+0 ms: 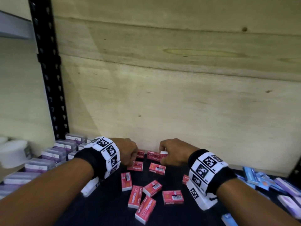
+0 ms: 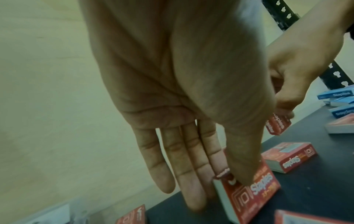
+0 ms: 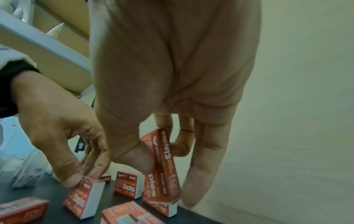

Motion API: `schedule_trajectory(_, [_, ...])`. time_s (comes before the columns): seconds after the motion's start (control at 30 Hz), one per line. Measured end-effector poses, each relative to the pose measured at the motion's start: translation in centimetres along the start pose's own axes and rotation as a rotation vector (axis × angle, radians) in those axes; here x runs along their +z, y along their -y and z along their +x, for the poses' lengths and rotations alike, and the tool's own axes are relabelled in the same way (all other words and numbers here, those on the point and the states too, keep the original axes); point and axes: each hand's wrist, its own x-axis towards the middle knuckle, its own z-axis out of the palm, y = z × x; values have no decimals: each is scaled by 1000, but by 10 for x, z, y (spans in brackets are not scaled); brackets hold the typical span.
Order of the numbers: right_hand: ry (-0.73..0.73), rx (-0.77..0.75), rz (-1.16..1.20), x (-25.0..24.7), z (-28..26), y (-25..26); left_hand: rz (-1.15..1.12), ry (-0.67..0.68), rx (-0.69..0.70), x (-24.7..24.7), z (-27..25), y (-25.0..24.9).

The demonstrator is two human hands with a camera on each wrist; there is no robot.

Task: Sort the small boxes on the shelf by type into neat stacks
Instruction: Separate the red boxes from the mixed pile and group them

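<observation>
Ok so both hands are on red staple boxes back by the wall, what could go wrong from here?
1. The right hand pinches a red box by its thin edges, tilted over another; it could slip and knock the box beneath.
2. The left hand holds its red staples box only with thumb and fingertips, so it may tip.
3. Loose red boxes lie under both forearms; pulling back could scatter them toward the blue boxes.

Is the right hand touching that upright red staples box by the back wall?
Touching. The right wrist view shows the right hand pinching the red staples box between thumb and fingers.
</observation>
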Motion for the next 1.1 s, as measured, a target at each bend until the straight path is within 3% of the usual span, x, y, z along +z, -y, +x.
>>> schedule_trajectory(0.53, [-70, -144, -193, 12, 26, 14, 3, -12, 9, -5, 19, 6])
schedule_trajectory(0.97, [-71, -150, -122, 17, 34, 11, -6, -42, -32, -4, 20, 9])
schedule_trajectory(1.1, [-98, -123, -102, 10, 23, 5, 8, -111, -67, -5, 11, 9])
